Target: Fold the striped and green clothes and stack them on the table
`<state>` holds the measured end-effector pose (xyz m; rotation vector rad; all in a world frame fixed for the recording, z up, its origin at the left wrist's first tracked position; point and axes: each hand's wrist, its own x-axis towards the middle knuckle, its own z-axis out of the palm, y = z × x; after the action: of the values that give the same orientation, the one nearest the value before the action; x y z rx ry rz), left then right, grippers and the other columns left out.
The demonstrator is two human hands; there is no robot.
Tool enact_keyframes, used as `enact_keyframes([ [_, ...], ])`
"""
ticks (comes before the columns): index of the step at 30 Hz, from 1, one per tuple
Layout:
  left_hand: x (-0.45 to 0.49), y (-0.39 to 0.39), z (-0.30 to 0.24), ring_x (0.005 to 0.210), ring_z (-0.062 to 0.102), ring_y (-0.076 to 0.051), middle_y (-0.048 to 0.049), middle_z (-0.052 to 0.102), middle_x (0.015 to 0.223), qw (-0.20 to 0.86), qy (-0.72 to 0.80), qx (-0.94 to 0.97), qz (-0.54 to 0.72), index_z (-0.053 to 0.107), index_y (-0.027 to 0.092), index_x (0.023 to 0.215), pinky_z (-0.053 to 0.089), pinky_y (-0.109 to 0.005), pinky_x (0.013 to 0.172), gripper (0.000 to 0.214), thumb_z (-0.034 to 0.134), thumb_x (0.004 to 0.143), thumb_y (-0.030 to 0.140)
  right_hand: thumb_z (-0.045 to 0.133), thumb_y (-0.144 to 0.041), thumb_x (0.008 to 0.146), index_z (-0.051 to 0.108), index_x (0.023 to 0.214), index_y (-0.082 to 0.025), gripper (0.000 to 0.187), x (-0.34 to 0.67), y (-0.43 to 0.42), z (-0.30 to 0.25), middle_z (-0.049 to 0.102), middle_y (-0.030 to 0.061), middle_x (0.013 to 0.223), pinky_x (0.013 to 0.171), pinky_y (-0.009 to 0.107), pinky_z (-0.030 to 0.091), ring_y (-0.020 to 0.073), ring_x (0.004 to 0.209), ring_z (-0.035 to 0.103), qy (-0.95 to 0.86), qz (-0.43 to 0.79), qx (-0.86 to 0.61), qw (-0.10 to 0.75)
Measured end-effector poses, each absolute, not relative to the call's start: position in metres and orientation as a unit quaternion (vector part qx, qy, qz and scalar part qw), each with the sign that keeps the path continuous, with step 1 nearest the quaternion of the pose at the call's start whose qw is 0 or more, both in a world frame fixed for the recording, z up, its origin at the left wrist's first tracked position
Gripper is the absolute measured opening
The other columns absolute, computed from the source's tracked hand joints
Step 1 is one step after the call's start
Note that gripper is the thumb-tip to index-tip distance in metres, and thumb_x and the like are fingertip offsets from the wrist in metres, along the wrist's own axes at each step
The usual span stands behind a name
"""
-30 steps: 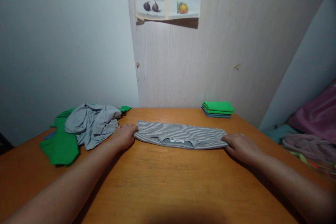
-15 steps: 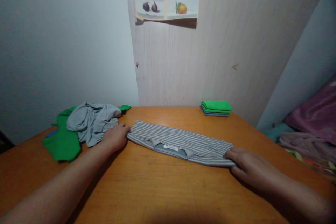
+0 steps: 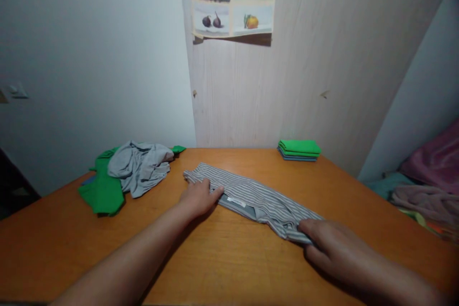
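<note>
Lying aslant across the middle of the table, from far left to near right, the striped garment is narrowed to a long strip; its neck opening, with a white label, shows along the near edge. The right hand grasps the strip's near right end, fingers over the top and thumb low at the near side; the cloth just left of it is bunched and creased. The left hand has its fingers bent over the near edge, left of the label, with the thumb pointing toward it; whether they pinch the cloth or only press on it, I cannot tell.

As for progress, the folding looks partway through; a neat folded stack, bright green above and blue-grey below, sits finished at the far right; the striped piece seems half done, flat and narrow but much longer than anything in that stack; at the far left a rumpled grey cloth lies on a loose green cloth, a bit of blue peeping out beside them, all apparently unfolded. No container shows; stack, strip and loose cloths rest straight on the wood.
</note>
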<state>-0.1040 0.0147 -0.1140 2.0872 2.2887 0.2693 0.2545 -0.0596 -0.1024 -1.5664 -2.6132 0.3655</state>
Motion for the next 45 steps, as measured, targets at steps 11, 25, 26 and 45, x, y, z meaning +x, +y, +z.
enact_keyframes([
  [11,-0.02,0.074,-0.11,0.127,0.054,-0.029,-0.0182,0.058,0.138,0.265,0.518,0.765,0.276,0.059,0.016,0.125,0.04,-0.04,0.109,0.059,0.051,0.091,0.063,0.054,-0.017,0.069,0.052,0.068,-0.021,0.005,0.186,-0.097,-0.08,0.05,-0.0044,0.062,0.052,0.023,0.027,0.0117,0.059,0.045,-0.788,0.393,-0.469,0.065],
  [25,-0.108,-0.103,-0.1,0.078,0.063,-0.018,-0.0036,0.066,0.088,0.642,0.506,0.488,0.307,0.059,0.02,0.106,0.046,-0.027,0.066,0.046,0.062,0.084,0.061,0.055,-0.057,0.092,0.064,0.082,-0.015,0.044,0.092,-0.067,-0.094,0.06,0.0006,0.073,0.064,0.023,0.042,0.0113,0.067,0.053,-0.713,0.66,-0.177,0.156],
  [26,-0.113,-0.106,-0.102,0.074,0.061,-0.016,-0.0012,0.064,0.086,0.629,0.52,0.484,0.314,0.057,0.021,0.11,0.044,-0.025,0.062,0.043,0.069,0.081,0.049,0.049,-0.061,0.094,0.064,0.079,-0.015,0.051,0.087,-0.052,-0.097,0.061,0.0019,0.073,0.066,0.024,0.043,0.012,0.068,0.055,-0.74,0.621,-0.183,0.18],
  [45,-0.194,-0.012,-0.097,0.094,0.068,-0.028,-0.0095,0.073,0.105,-0.006,0.727,0.684,0.055,0.063,0.025,0.105,0.045,-0.035,0.071,0.029,0.046,0.084,0.015,0.028,-0.059,0.1,0.066,0.127,-0.022,0.06,0.179,0.093,-0.13,0.063,0.0198,0.127,0.094,0.053,0.039,0.0353,0.119,0.056,-0.795,-0.092,-0.599,0.029],
])
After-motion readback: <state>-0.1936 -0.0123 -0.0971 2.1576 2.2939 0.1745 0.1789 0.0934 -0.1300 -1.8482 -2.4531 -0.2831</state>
